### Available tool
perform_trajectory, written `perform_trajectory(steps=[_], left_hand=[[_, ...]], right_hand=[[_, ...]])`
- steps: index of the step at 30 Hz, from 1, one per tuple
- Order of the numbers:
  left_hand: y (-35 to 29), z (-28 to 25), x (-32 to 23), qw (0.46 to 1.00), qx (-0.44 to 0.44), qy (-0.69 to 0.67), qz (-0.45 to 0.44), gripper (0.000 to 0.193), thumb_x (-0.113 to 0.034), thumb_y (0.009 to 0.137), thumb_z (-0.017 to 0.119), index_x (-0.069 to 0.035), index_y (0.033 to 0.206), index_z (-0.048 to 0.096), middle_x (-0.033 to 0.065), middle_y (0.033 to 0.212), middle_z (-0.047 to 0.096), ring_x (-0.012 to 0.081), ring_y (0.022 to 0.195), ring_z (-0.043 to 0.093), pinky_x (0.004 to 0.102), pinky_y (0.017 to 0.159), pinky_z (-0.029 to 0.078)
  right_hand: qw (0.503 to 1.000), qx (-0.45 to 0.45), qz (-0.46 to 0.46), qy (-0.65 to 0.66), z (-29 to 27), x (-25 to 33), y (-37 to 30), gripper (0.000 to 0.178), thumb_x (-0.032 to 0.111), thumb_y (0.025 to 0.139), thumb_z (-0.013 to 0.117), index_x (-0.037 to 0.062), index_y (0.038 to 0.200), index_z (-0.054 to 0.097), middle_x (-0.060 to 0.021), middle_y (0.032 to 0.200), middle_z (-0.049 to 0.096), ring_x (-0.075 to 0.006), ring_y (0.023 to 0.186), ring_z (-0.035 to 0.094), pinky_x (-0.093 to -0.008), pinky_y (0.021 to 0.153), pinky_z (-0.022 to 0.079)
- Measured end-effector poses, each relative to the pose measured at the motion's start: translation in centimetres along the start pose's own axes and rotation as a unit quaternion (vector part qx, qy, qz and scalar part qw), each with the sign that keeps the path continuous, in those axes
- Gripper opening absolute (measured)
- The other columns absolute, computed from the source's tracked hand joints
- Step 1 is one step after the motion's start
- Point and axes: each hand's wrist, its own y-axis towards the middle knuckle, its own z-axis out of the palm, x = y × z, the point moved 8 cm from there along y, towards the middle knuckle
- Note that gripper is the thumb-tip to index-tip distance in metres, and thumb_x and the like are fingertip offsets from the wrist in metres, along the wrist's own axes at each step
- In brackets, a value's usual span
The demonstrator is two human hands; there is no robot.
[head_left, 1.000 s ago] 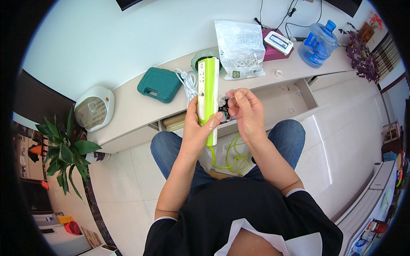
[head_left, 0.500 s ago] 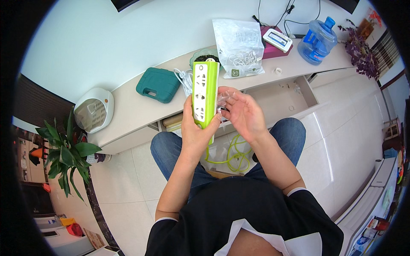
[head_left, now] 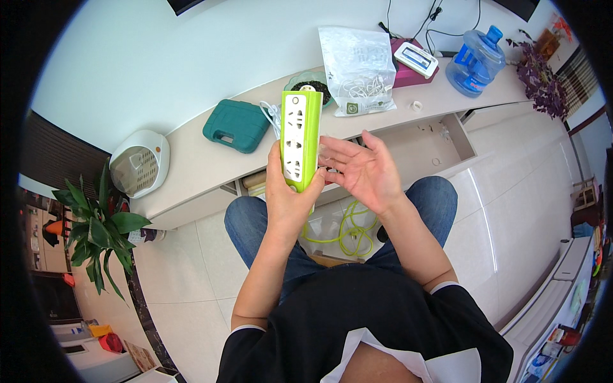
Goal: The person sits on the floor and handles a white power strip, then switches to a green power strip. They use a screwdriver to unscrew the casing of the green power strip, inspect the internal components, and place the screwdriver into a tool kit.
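Observation:
A lime-green power strip [head_left: 310, 137] with a white socket face stands tilted up before me. Its lower end is gripped by my left hand [head_left: 290, 201], thumb along the right side and fingers behind the left edge. My right hand [head_left: 370, 172] is open, palm up and fingers spread, with its fingertips close to the strip's right side. A bit of clear plastic film [head_left: 324, 153] shows at those fingertips; whether it sticks to them or to the strip I cannot tell. Below, a lime-green cord [head_left: 354, 236] lies in loops between my knees.
On the long cabinet [head_left: 185, 169] sit a teal case [head_left: 236, 126], a plastic bag [head_left: 357, 70] with white cable, a purple box [head_left: 408, 78] and a blue water jug [head_left: 476, 64]. A drawer [head_left: 408, 143] stands pulled out. At left are a white pet-carrier-like box [head_left: 142, 165] and a plant [head_left: 96, 223].
The power strip and my left hand have shifted slightly left. My right hand has opened wider, its thumb now stretched up, away from the strip.

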Motion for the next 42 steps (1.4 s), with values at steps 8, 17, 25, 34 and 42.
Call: perform_trajectory(steps=[8, 17, 25, 34, 42], left_hand=[[-0.3, 0.5, 0.1, 0.995, -0.006, 0.08, 0.051, 0.067, -0.012, 0.069, 0.073, 0.003, 0.124, 0.038, 0.016, 0.109, 0.053, 0.0232, 0.098, 0.055, 0.0336, 0.085, 0.045], [-2.1, 2.3, 0.0, 0.928, 0.232, -0.266, -0.12, 0.064, -0.012, 0.065, 0.075, 0.004, 0.118, 0.044, 0.0064, 0.102, 0.056, 0.0116, 0.094, 0.053, 0.0235, 0.083, 0.04], [-3.9, 3.1, -3.1, 0.886, 0.451, -0.103, 0.034, 0.068, -0.02, 0.064, 0.077, 0.006, 0.12, 0.049, 0.0121, 0.103, 0.061, 0.0131, 0.095, 0.057, 0.027, 0.086, 0.043], [-5.0, 4.6, -2.3, 0.898, 0.428, 0.001, 0.106, 0.063, -0.024, 0.063, 0.074, 0.009, 0.111, 0.051, 0.0238, 0.101, 0.06, 0.0341, 0.092, 0.06, 0.0348, 0.082, 0.047], [-6.3, 5.7, 9.6, 0.888, 0.403, 0.221, -0.006, 0.056, -0.029, 0.065, 0.073, 0.005, 0.107, 0.056, 0.0234, 0.09, 0.063, 0.0324, 0.084, 0.063, 0.0357, 0.078, 0.048]], right_hand=[[0.959, -0.115, -0.092, -0.243, -2.4, 0.5, 0.4, 0.01, 0.01, 0.084, 0.063, 0.0036, 0.091, 0.058, -0.0009, 0.083, 0.058, -0.0082, 0.076, 0.054, -0.0222, 0.069, 0.045], [0.981, -0.111, -0.028, -0.154, -6.2, 0.5, 1.7, 0.011, 0.012, 0.086, 0.06, 0.0034, 0.092, 0.059, -0.0019, 0.082, 0.059, -0.0094, 0.07, 0.056, -0.0226, 0.065, 0.048], [0.9, 0.124, 0.012, -0.417, -0.1, 3.7, 2.8, 0.006, 0.005, 0.079, 0.066, 0.0029, 0.082, 0.062, -0.002, 0.079, 0.061, -0.0088, 0.074, 0.058, -0.023, 0.068, 0.048], [0.851, 0.083, -0.124, -0.504, 1.6, 7.1, 2.8, 0.004, 0.005, 0.077, 0.067, 0.0051, 0.079, 0.064, -0.0008, 0.076, 0.061, -0.0097, 0.074, 0.057, -0.0249, 0.07, 0.047], [0.569, 0.024, -0.648, -0.506, 11.3, 19.4, -12.8, 0.006, 0.007, 0.073, 0.065, 0.0085, 0.077, 0.06, -0.005, 0.08, 0.059, -0.0169, 0.081, 0.054, -0.0332, 0.073, 0.045]])
